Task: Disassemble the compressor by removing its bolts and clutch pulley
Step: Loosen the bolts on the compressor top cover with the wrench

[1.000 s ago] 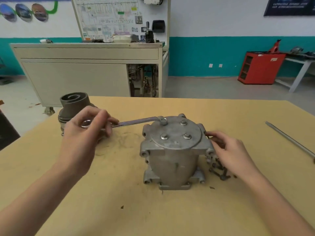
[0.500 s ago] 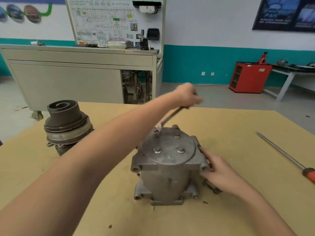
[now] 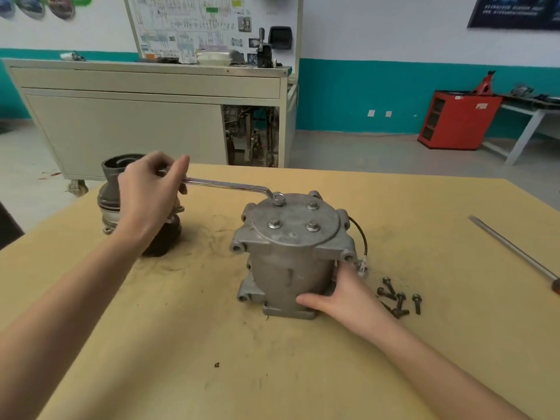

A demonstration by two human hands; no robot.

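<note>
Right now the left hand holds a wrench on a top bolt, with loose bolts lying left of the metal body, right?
Not quite: the head view shows the loose bolts right of the metal body. The wrench part is correct.

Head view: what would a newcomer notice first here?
The silver compressor stands upright mid-table, the left hand gripping a wrench whose ring sits on a far top bolt. The right hand holds its lower body; loose bolts lie just right, the removed clutch pulley far left.

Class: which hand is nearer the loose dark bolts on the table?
Right. The right hand holds the grey metal compressor beside the loose dark bolts; the left hand grips the silver wrench far beyond it.
</note>
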